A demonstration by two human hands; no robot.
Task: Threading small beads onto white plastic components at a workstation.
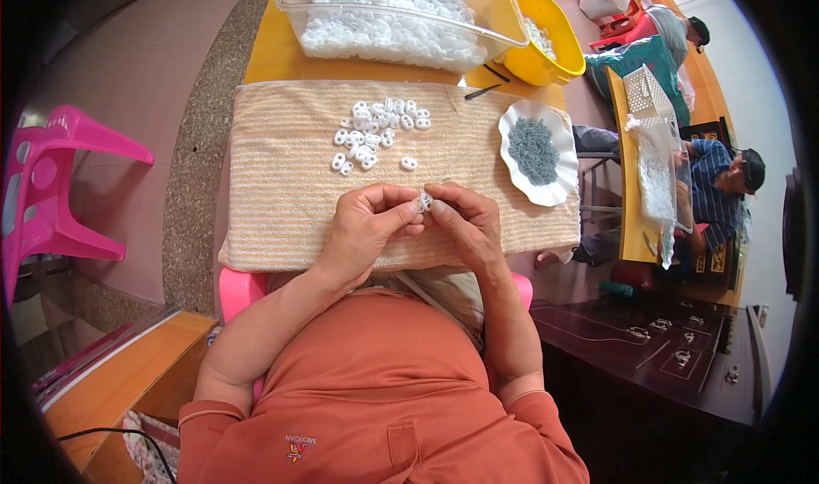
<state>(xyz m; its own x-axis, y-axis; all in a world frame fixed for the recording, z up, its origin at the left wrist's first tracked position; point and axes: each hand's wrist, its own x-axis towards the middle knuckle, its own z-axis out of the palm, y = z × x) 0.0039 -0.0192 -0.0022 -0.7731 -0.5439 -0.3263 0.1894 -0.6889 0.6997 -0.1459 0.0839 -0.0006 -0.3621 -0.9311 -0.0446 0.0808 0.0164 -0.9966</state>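
Note:
Between the fingertips of both hands is a small white plastic piece with two round holes [425, 201]. My left hand [368, 224] pinches it from the left, my right hand [467, 224] from the right, both just above the near part of a striped beige towel [281, 168]. Beyond them lies a loose pile of similar white two-holed pieces [373, 130], with a single one [409, 163] apart, nearer my hands. To the right, a white scalloped dish [556, 190] holds many tiny grey-blue parts [533, 151].
A clear plastic bin [401, 11] full of white pieces stands at the back, beside a yellow basin [567, 57]. A dark thin tool [483, 92] lies on the towel's far edge. At left is a pink stool [64, 185]. Two people sit at the right, one at another table [630, 220].

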